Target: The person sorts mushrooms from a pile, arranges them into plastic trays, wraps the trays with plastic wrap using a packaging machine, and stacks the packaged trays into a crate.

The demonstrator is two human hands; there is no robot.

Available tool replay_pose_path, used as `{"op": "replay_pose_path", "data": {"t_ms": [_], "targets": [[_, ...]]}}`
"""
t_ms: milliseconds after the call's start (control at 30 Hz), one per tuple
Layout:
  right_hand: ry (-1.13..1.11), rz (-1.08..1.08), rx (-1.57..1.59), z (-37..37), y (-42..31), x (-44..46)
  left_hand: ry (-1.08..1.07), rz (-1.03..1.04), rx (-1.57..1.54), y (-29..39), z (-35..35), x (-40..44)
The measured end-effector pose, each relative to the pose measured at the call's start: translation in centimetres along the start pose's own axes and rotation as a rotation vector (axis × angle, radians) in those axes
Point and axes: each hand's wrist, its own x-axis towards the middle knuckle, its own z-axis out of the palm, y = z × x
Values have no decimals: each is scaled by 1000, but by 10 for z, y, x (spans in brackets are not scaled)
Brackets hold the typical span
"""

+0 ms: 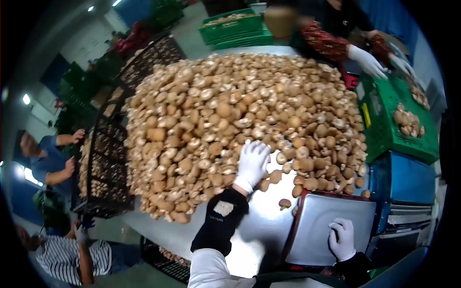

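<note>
A large heap of brown shiitake mushrooms [211, 110] covers much of the metal table [261, 225]. My left hand [253, 163], in a white glove, rests palm down at the heap's near edge, touching mushrooms with its fingers stretched forward. Nothing shows gripped in it, though its underside is hidden. A single mushroom [285, 204] lies on the bare metal to its right. My right hand [342, 238], also white-gloved, hovers over or touches the flat silver plate of a weighing scale [331, 221]. Its fingers are loosely bent and apart, holding nothing.
Black crates [108, 168] of mushrooms stand along the table's left side. At right, a green crate [384, 115] holds bagged mushrooms [408, 121], beside a co-worker's gloved hands [367, 61]. Green crates [235, 29] sit behind. Two other people [72, 254] are at left.
</note>
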Motion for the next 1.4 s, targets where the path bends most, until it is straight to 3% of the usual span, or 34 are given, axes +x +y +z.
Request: {"op": "replay_pose_path", "data": {"t_ms": [133,267,333,533,600,733,867,967,1000,1100,1133,1200,1267,1333,1367,1400], "targets": [[-17,1,35,-2,-1,1,-88,94,169,-26,60,62],[-23,11,23,-2,3,1,-398,27,627,-45,107,113],[-36,15,38,-2,3,1,-566,3,629,-46,108,133],[-70,58,52,-4,3,3,-658,18,612,-49,94,158],[-65,59,52,-3,2,4,-631,13,611,-50,102,158],[-62,32,52,-4,3,4,-373,-50,594,-54,122,151],[-28,5,39,-5,-2,7,-332,-11,513,-51,107,146],[-33,-8,54,-5,-1,6,-349,-29,286,-51,80,141],[-34,-16,64,-3,0,6,-170,22,177,-50,70,135],[-27,-13,83,0,7,1,90,-71,-254,-49,47,119],[-25,-1,69,1,8,-1,-124,-462,-604,-35,22,115],[-24,-1,64,2,8,-3,51,-726,-1533,-34,14,98],[-17,-4,56,1,7,-2,92,-779,-1972,-38,4,87],[-35,-22,64,2,9,-2,117,-871,-2041,-39,1,86],[-38,-16,59,2,8,-2,160,-992,-1975,-44,13,86],[-38,-11,52,1,9,-2,49,-977,-1748,-47,26,88]]}}
